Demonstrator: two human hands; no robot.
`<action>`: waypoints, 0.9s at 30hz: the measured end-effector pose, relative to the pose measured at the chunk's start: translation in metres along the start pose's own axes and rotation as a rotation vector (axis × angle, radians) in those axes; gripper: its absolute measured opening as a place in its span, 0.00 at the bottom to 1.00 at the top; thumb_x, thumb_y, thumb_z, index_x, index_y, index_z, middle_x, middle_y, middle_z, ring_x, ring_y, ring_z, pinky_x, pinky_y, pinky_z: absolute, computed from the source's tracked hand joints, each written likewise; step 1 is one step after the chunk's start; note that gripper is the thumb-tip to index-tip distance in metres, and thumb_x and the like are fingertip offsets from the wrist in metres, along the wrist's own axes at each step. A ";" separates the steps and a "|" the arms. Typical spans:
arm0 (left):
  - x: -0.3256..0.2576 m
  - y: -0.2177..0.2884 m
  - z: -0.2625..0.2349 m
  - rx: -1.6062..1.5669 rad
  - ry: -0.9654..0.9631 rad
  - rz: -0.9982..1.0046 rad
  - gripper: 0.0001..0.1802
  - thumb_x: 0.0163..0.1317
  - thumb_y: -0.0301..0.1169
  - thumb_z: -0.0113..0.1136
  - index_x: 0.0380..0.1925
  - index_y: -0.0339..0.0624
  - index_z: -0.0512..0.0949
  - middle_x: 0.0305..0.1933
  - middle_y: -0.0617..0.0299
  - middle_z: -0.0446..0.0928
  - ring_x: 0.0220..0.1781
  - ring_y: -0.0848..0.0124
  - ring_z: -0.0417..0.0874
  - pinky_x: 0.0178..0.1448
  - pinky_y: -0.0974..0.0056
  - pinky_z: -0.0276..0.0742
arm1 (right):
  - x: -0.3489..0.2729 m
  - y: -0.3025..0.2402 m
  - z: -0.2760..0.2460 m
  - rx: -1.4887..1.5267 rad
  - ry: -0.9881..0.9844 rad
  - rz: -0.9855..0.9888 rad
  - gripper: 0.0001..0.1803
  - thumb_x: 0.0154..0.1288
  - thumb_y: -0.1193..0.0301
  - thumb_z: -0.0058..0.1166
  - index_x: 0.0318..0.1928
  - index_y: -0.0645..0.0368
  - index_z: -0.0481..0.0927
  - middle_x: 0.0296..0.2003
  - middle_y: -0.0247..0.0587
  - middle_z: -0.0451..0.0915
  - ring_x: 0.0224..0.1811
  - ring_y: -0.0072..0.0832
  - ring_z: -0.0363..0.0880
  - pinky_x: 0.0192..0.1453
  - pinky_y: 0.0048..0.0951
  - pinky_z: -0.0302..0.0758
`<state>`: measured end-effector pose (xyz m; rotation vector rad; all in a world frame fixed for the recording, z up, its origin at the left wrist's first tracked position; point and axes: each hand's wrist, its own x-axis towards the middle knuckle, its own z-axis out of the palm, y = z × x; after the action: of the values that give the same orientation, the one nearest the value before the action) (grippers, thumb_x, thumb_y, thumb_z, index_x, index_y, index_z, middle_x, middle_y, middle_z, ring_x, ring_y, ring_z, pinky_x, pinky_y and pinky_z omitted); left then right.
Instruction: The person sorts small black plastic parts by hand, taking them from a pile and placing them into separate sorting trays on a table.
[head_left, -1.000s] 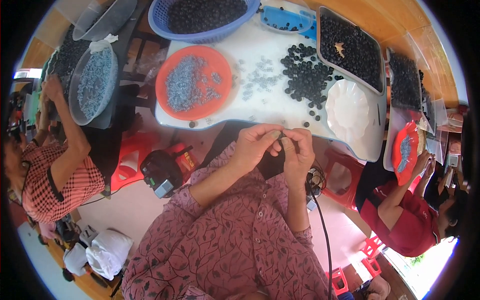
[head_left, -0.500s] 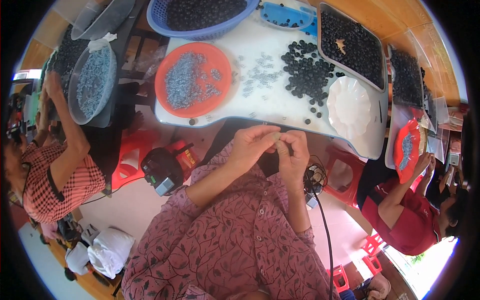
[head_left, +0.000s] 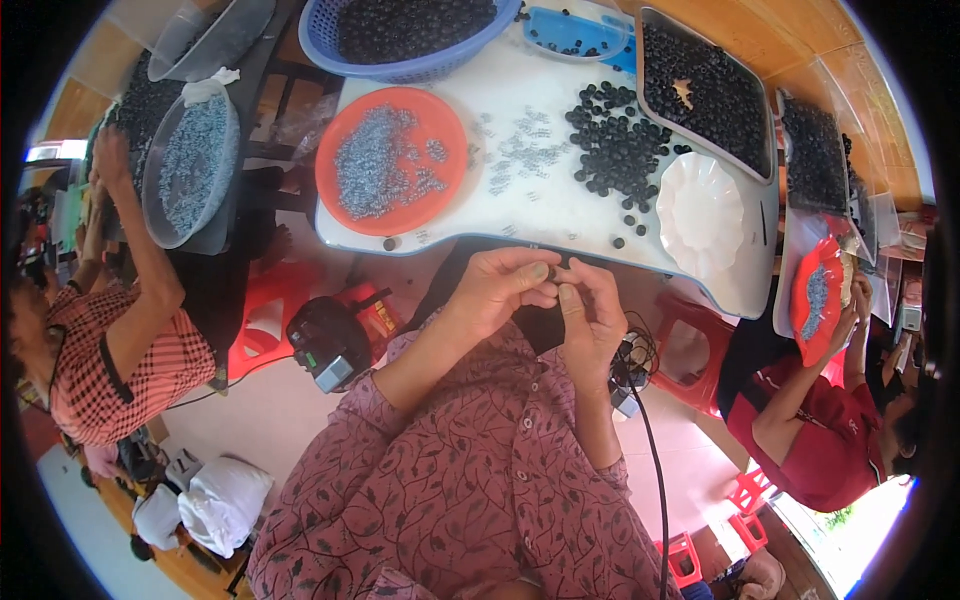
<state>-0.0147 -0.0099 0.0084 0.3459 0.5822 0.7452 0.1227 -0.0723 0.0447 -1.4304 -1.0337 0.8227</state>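
Just in front of the table's near edge, my left hand [head_left: 498, 290] and my right hand [head_left: 592, 312] meet at the fingertips. A small dark round piece [head_left: 552, 274] shows between them, pinched by thumbs and forefingers; most of it is hidden. Beyond my left hand, an orange-red plate [head_left: 446, 195] carries a heap of small silvery springs [head_left: 372, 165]. More springs [head_left: 525, 150] lie loose on the white table [head_left: 480, 222]. Toward the right is a spread of small black round pieces [head_left: 612, 140], beside a white scalloped dish [head_left: 700, 215]. One black piece [head_left: 389, 244] sits alone at the near edge.
A blue basket [head_left: 405, 72] and a metal tray [head_left: 648, 88], both full of black pieces, stand at the far side, with a clear shallow tub [head_left: 575, 52] between. Co-workers sit left and right at other tables. A black cable [head_left: 655, 470] hangs right of my lap.
My fingertips have parted slightly, and the dark piece between them now shows. My right hand has shifted a little right and down. The view has moved slightly.
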 end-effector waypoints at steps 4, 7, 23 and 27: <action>0.002 0.000 -0.003 -0.072 -0.080 0.020 0.16 0.67 0.27 0.59 0.52 0.30 0.78 0.44 0.50 0.82 0.39 0.69 0.86 0.45 0.67 0.86 | 0.000 -0.001 -0.001 0.130 0.032 0.026 0.14 0.65 0.84 0.55 0.51 0.63 0.79 0.44 0.35 0.77 0.43 0.20 0.77 0.49 0.20 0.72; 0.001 0.001 -0.002 -0.096 -0.082 0.049 0.15 0.68 0.28 0.59 0.51 0.31 0.78 0.43 0.50 0.83 0.37 0.71 0.85 0.43 0.68 0.85 | 0.000 0.002 -0.003 0.203 0.068 0.067 0.13 0.65 0.83 0.56 0.50 0.64 0.80 0.43 0.34 0.77 0.42 0.18 0.76 0.49 0.19 0.72; -0.002 0.003 0.009 0.006 -0.056 0.149 0.09 0.67 0.27 0.60 0.44 0.35 0.80 0.38 0.57 0.83 0.31 0.74 0.81 0.37 0.69 0.80 | 0.005 -0.010 0.009 -0.005 0.000 -0.127 0.13 0.64 0.83 0.58 0.50 0.62 0.81 0.43 0.38 0.75 0.42 0.21 0.77 0.48 0.20 0.74; -0.002 0.000 0.010 0.042 -0.072 0.158 0.08 0.67 0.26 0.60 0.43 0.35 0.80 0.38 0.56 0.83 0.32 0.73 0.82 0.38 0.69 0.81 | 0.001 0.000 0.007 -0.064 -0.011 -0.148 0.14 0.63 0.83 0.59 0.49 0.61 0.81 0.43 0.38 0.75 0.42 0.23 0.77 0.48 0.21 0.74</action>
<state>-0.0099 -0.0125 0.0170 0.4600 0.5067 0.8692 0.1168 -0.0687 0.0439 -1.3864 -1.1689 0.6967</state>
